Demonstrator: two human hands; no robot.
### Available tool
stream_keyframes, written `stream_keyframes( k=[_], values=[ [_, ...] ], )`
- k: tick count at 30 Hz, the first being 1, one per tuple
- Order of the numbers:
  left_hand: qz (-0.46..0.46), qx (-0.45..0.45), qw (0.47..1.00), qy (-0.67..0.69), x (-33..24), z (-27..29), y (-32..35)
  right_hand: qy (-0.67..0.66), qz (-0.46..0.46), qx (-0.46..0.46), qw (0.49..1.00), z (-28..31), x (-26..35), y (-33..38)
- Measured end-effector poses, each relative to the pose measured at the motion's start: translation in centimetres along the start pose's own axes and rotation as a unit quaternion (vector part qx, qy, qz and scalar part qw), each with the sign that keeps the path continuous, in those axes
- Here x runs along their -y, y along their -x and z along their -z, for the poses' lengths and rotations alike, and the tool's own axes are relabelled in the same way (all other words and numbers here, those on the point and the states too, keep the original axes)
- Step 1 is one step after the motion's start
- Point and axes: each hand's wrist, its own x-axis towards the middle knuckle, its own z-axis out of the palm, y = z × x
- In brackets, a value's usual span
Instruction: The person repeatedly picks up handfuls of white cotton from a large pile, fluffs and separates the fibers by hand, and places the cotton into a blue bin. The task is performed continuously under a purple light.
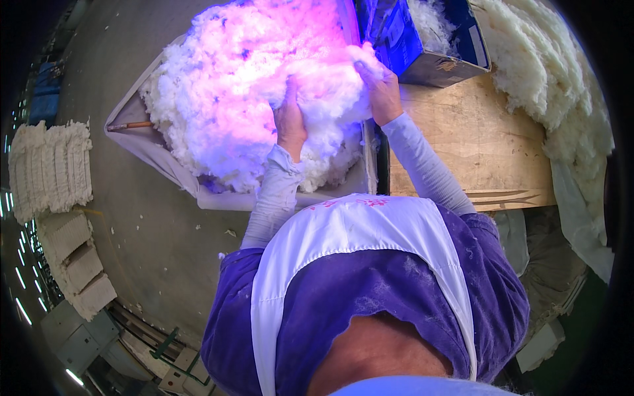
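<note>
Between both hands I hold up a loose clump of white fluffy fibre (pixel 330 79), lit pink and violet. My left hand (pixel 290 123) is closed on the clump's near left side, its thumb pointing up. My right hand (pixel 383 94) grips the far right side, with fingers partly buried in the fluff. Below the clump, a large heap of the same fibre (pixel 191 99) fills a cloth-lined bin (pixel 158 158). Where the clump ends and the heap begins is hard to tell.
A blue box (pixel 432 69) with fibre inside stands on a wooden board (pixel 472 145) to the right. Past it lies a thick mass of cream fibre (pixel 541 59). A wooden stick (pixel 130 125) rests at the bin's left corner. Stacked pale slabs (pixel 51 165) stand far left.
</note>
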Motion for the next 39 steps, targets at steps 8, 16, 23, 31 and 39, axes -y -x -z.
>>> stream_keyframes(
  k=[8, 16, 23, 31, 39],
  values=[
    [-0.127, -0.078, 0.988, 0.042, 0.5, 1.0, -1.7, -0.062, -0.059, -0.026, 0.996, 0.6, 0.4, 0.0],
    [0.031, 0.010, 0.996, 0.088, 0.6, 2.7, -2.6, -0.044, -0.066, 0.008, 0.997, 0.5, 0.7, 0.0],
    [0.106, 0.220, 0.970, 0.009, 0.4, 1.1, -0.8, 0.089, -0.101, 0.172, 0.976, -0.4, -1.5, -0.4],
    [0.123, 0.171, 0.957, 0.198, 0.7, 2.1, -0.9, 0.183, -0.065, 0.138, 0.971, 0.8, 1.1, -1.5],
    [0.087, 0.470, 0.784, 0.395, 1.3, 3.5, -3.4, 0.220, 0.128, 0.155, 0.954, 0.7, 2.1, 0.4]
  ],
)
